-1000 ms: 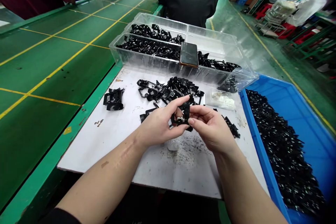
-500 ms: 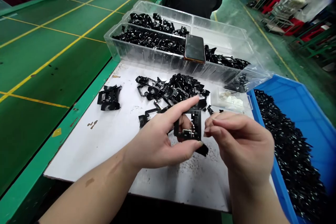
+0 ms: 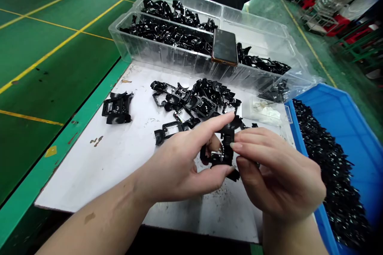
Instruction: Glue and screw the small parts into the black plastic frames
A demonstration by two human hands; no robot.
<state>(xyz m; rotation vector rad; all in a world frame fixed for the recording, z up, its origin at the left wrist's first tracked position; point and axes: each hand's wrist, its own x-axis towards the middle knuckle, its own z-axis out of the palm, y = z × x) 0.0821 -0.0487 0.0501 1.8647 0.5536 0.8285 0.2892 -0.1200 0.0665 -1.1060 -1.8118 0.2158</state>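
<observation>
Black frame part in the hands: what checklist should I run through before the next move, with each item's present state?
1. Left hand has the black frame part in its grip, thumb below and index finger above: ok.
2. Right hand pinches the frame's right edge: ok.
3. Any small piece between the right fingertips: cannot tell, hidden.
4. Pile of black parts lies on the white board behind the hands, apart from them: ok.
5. Blue bin stands beside the right hand: ok.

light: bright, even overhead | shadows: soft | edges: warped, blurred at right | centre: sharp
</observation>
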